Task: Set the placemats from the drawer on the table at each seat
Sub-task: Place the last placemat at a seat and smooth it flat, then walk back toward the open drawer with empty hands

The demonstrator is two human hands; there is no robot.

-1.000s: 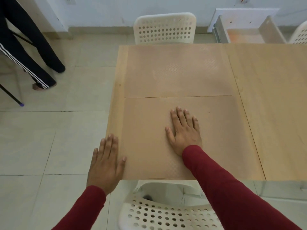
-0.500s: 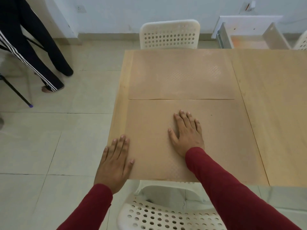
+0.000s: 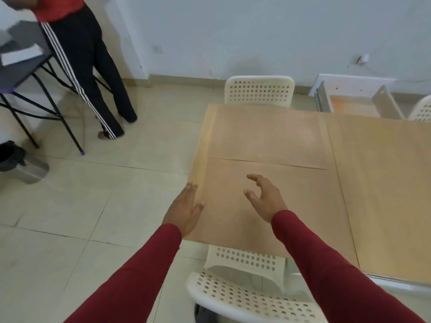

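Taking the near placemat [image 3: 275, 206] as the landmark, and going from its left: a second person [image 3: 93, 73] stands well off on the floor beside a dark folding table [image 3: 21, 66], far enough to be no hazard.

The left hand [image 3: 184, 212] lies at the mat's left edge, fingers straight and relaxed, gripping nothing; whether the palm presses the bench [image 3: 384, 194] or only hovers, I cannot tell. If it drags sideways, it could catch that edge and skew the mat off square with the near chair [image 3: 245, 297].

The right hand [image 3: 264, 197] is over the middle of the mat, fingers loosely curled and holding nothing, apparently just off the surface. A brush of fingertips here could wrinkle or slide the thin sheet.

Beyond the landmark, a far placemat [image 3: 268, 134] lies edge to edge with it, before the far chair [image 3: 258, 92]. A nudge forward would likely make the two overlap.

To the right, the bench shows bare wood. The drawer [image 3: 359, 102] stands open beyond it, and a third chair [image 3: 422, 110] suggests a seat not yet served; the open drawer could be knocked in passing.
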